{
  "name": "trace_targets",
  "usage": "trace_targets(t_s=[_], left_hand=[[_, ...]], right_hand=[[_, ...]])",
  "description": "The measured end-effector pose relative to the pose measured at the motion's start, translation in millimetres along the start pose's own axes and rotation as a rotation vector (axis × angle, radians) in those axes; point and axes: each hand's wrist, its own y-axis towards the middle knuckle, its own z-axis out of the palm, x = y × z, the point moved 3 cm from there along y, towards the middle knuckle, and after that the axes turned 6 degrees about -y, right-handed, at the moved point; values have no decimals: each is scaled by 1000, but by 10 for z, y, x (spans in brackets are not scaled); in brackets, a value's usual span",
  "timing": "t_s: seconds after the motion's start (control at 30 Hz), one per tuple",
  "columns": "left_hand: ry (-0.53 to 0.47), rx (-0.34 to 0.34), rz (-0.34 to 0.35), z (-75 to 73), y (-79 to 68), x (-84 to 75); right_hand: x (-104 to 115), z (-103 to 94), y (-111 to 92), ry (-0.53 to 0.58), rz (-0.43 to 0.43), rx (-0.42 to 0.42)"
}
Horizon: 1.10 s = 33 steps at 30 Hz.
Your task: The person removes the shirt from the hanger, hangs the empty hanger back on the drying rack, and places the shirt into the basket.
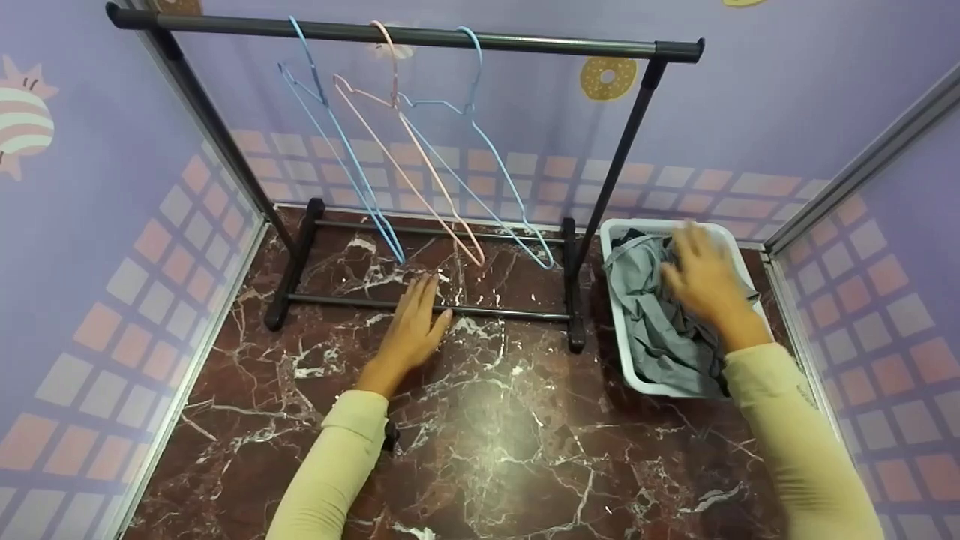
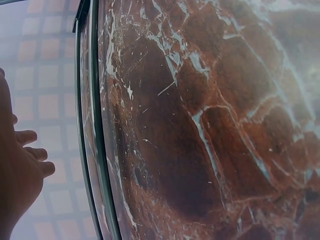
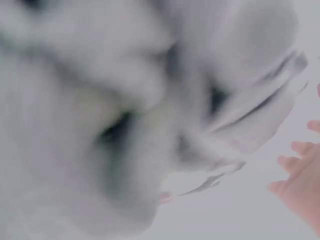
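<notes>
My right hand (image 1: 705,279), blurred in the head view, is over a white basket (image 1: 628,366) that holds crumpled grey clothes (image 1: 646,307). Its fingers look extended and apart in the right wrist view, with the grey cloth (image 3: 135,165) close by and blurred; whether they touch is hard to tell. Near the lower front bar of a black clothes rack (image 1: 480,311), my left hand (image 1: 412,330) reaches out with fingers straight and nothing in it. Above it hang a blue hanger (image 1: 349,142), a pink hanger (image 1: 420,142) and another blue hanger (image 1: 499,157).
The rack's top rail (image 1: 525,43) runs across the back, its right post (image 1: 622,150) standing just left of the basket. Purple patterned walls (image 1: 862,285) enclose both sides and the back. Underneath lies a dark red marbled floor (image 1: 480,450).
</notes>
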Motion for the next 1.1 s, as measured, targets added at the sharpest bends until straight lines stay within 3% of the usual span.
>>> trace_targets(t_s=[0.23, 0.33, 0.43, 0.57, 0.77, 1.1], left_hand=[[88, 48, 18, 22, 6, -52], [124, 64, 33, 48, 6, -74], [170, 93, 50, 77, 11, -102], [244, 131, 85, 115, 12, -134], [349, 126, 112, 131, 4, -139], [343, 136, 106, 154, -11, -104]], right_hand=[[803, 27, 4, -308, -360, -78], [999, 85, 21, -427, -494, -105], [1054, 133, 24, -527, -555, -101], [937, 169, -4, -561, -501, -29], [658, 217, -73, -469, -350, 72], [467, 513, -207, -332, -299, 144]])
